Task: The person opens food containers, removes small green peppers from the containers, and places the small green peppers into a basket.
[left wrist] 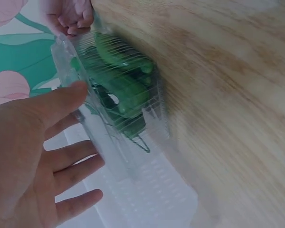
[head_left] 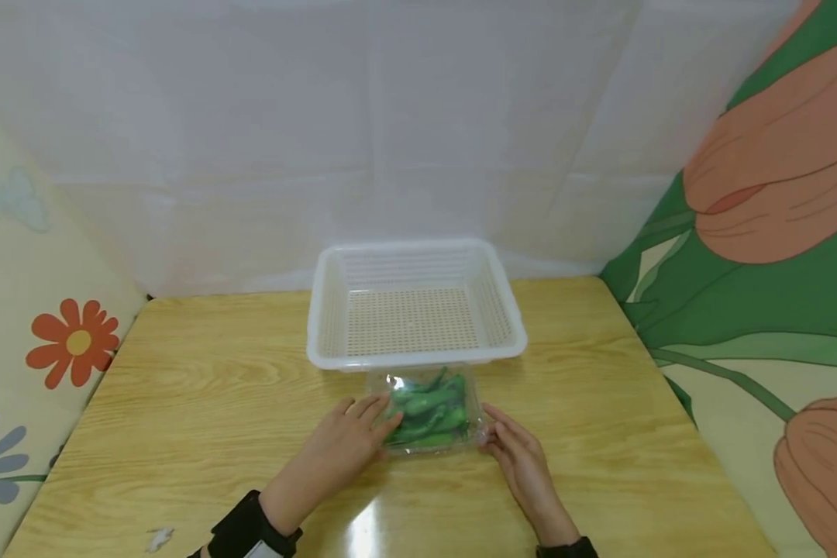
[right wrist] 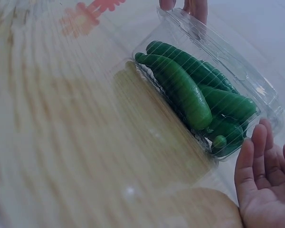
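A clear plastic clamshell box of green peppers (head_left: 428, 411) lies on the table just in front of a white plastic basket (head_left: 311, 349). My left hand (head_left: 349, 438) is at the box's left side, its fingertips overlapping the lid in the head view. The left wrist view shows that hand's thumb (left wrist: 61, 102) at the lid edge and the other fingers spread, fairly straight. At the opposite end, my right hand (head_left: 523, 465) has its fingertips right at the box's corner. Seen from the right wrist, the right fingers (right wrist: 261, 161) are loosely bent, beside the peppers (right wrist: 180, 90).
The wood-grain table (head_left: 202, 403) carries a small whitish scrap (head_left: 159, 539) at its front left. Behind the basket hangs a white cloth (head_left: 390, 132). Flower-printed cloths stand at the left (head_left: 14, 256) and right (head_left: 739, 310) sides.
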Action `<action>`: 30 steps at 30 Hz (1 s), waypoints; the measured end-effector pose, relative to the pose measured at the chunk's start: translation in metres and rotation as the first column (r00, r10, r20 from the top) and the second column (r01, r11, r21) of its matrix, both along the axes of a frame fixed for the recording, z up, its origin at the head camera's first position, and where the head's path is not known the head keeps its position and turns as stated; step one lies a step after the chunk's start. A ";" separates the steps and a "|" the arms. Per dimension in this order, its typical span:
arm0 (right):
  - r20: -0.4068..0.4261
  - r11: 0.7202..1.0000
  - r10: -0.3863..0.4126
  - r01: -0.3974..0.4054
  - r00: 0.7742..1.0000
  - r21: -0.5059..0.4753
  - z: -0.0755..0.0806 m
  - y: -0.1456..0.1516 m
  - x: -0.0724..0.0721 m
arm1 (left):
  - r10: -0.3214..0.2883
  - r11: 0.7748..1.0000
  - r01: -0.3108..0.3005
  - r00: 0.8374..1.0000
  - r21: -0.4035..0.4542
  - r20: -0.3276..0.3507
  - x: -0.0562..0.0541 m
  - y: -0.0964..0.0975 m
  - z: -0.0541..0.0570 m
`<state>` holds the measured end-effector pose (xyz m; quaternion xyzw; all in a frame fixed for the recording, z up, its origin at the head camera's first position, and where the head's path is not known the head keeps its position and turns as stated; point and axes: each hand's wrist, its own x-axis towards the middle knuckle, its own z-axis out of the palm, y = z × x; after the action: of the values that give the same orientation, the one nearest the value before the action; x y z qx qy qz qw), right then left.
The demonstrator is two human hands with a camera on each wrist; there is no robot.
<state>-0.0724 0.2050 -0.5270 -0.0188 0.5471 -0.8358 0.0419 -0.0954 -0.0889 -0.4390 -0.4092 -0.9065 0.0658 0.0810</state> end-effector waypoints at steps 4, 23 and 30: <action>-0.014 1.000 -0.013 0.013 1.000 -0.003 0.000 -0.001 -0.001 | -0.013 0.996 0.008 0.999 -0.094 -0.053 0.003 0.005 0.005; 0.007 0.999 -0.023 0.023 1.000 0.028 0.000 -0.004 -0.001 | 0.000 0.981 -0.012 0.998 -0.194 -0.059 0.014 0.012 0.005; -0.008 0.999 -0.020 0.020 1.000 0.029 0.001 -0.003 0.000 | -0.015 0.971 -0.011 0.994 -0.237 -0.105 0.013 0.016 0.003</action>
<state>-0.0723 0.2024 -0.5264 -0.0159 0.5597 -0.8279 0.0317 -0.0825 -0.0733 -0.4361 -0.4127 -0.8861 0.1954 0.0795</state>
